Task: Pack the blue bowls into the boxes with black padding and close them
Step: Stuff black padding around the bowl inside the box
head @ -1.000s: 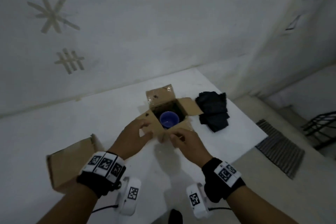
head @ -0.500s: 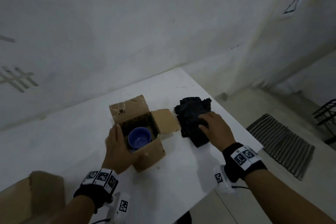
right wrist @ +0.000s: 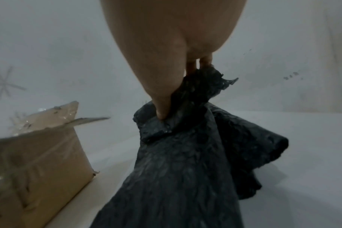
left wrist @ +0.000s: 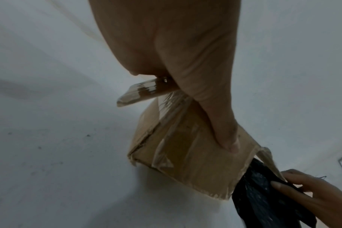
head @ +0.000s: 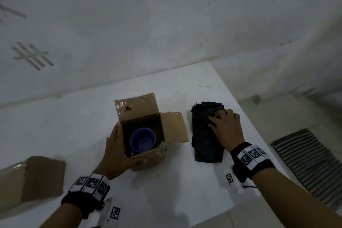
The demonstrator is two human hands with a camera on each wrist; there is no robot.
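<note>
An open cardboard box (head: 148,159) stands mid-table, lined with black padding, and a blue bowl (head: 142,139) sits inside it. My left hand (head: 119,152) grips the box's near-left corner, fingers along the left wall and thumb (left wrist: 223,131) pressed on the front face (left wrist: 185,154). To the right lies a pile of black padding (head: 203,135). My right hand (head: 225,127) rests on top of it. In the right wrist view, thumb and fingers (right wrist: 162,108) pinch a fold of the padding (right wrist: 185,169) and lift its top edge.
A second cardboard box (head: 27,181) lies at the table's left front. The white table (head: 74,126) ends just right of the padding, with a ribbed floor mat (head: 305,163) beyond. A white wall stands close behind.
My right hand left the box's front flap and moved right onto the black padding. My left hand shifted to hold the box's left corner.
</note>
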